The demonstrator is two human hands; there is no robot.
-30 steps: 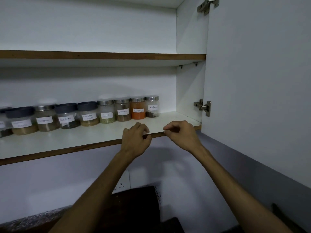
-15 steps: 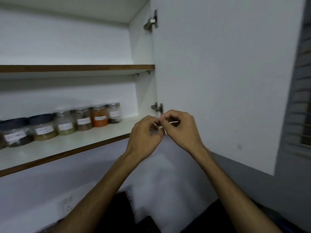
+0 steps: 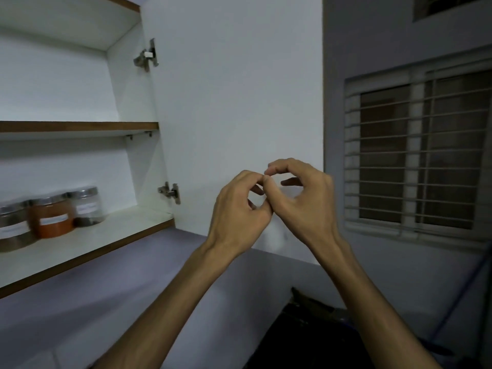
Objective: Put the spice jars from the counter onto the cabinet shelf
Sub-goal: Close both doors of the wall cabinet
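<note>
Both hands up in front of the open cabinet door (image 3: 239,102), fingertips meeting mid-air. Left hand (image 3: 239,209) has fingers curled in, thumb and forefinger tips against the right hand's; right hand (image 3: 306,201) curled too, thumb and index forming a ring. Whether anything tiny is pinched between them I cannot tell; no jar in either hand. Spice jars sit on the lower cabinet shelf (image 3: 106,243), far left, in a row touching each other: a clear jar (image 3: 87,206) with dark contents at the bottom, rightmost; an orange-filled jar (image 3: 52,218) just left of it; a brownish jar (image 3: 13,227) at the frame edge, cut off. All have metal lids and white labels, text blurred. Upper shelf (image 3: 80,127) above them. Two hinges (image 3: 170,193) on the door's inner edge. Barred window (image 3: 420,155) on the right wall. Dark object (image 3: 306,328) low down between the forearms, unclear what.
</note>
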